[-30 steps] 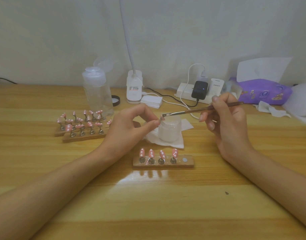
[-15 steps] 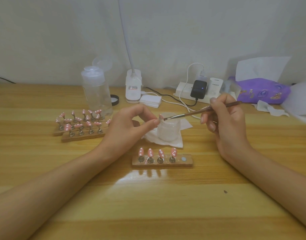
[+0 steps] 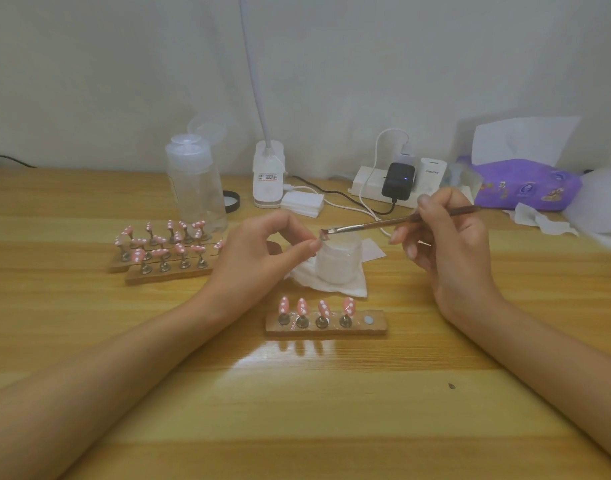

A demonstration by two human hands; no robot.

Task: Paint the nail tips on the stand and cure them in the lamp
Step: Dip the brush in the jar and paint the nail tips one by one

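My left hand (image 3: 262, 252) pinches a small nail tip (image 3: 323, 235) between thumb and forefinger, above a white jar (image 3: 338, 259). My right hand (image 3: 449, 244) grips a thin brown brush (image 3: 394, 223) whose bristles touch that tip. In front lies a wooden stand (image 3: 326, 323) carrying several pink white-dotted nail tips, with one bare magnet at its right end. Two more wooden stands (image 3: 165, 251) with pink tips sit to the left. A white clip lamp (image 3: 267, 174) with a gooseneck stands at the back.
A clear pump bottle (image 3: 196, 185) stands behind the left stands, a black lid (image 3: 232, 201) beside it. A power strip (image 3: 394, 183) with chargers and cables sits at the back. A purple tissue pack (image 3: 529, 185) and crumpled tissues lie at the right. The jar rests on a white wipe (image 3: 331, 285).
The brush tip has come down slightly onto the nail tip held by my left hand. Both hands otherwise stay in place.
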